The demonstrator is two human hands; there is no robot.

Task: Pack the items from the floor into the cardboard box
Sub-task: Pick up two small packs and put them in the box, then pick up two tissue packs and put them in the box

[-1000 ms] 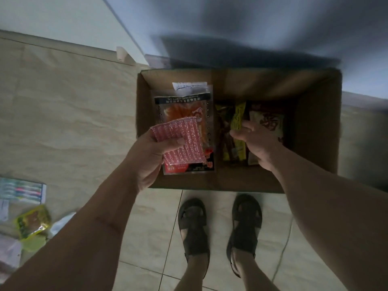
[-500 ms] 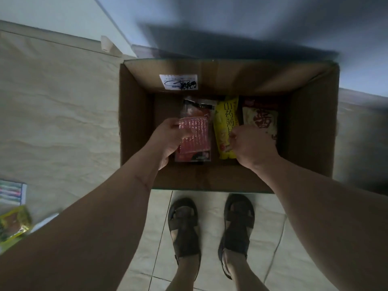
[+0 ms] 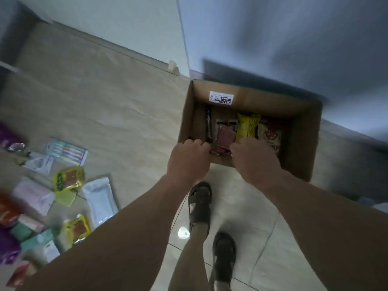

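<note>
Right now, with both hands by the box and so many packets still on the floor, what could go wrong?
1. The black sandals stand close to the loose white pouch and yellow-green snack packet on the tile floor; a step left could crush or slip on them.
2. The pink-red packet and yellow bag stand on edge in the brown cardboard box, so they might topple.

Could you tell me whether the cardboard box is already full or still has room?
Still has room. The cardboard box holds only a few packets along its bottom, such as the yellow packet, with bare walls above them.
</note>
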